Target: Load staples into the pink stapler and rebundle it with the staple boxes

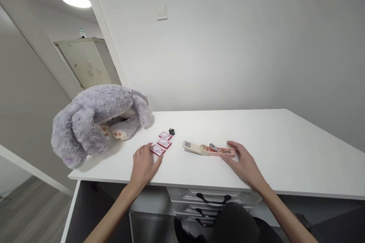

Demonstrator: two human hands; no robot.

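Note:
My left hand point(144, 165) is at the nearest of three small red-and-white boxes point(157, 149), its thumb and fingers at the box's edges. The middle box point(164, 143) and the far box point(165, 135) lie just behind it in a slanting row. My right hand point(243, 163) holds the right end of a long, slim hinged case between thumb and fingers. The case lies opened out flat, with a cream part point(195, 147) to the left and a pink part point(230, 152) to the right. A small metal piece point(213, 147) sticks up from the pink part; its kind is unclear.
Small black items point(171, 131) lie behind the boxes. A large grey-purple plush toy point(99, 106) sits at the left of the white desk point(273, 136), against the wall. Drawers with black handles point(213, 198) are under the front edge, above my legs.

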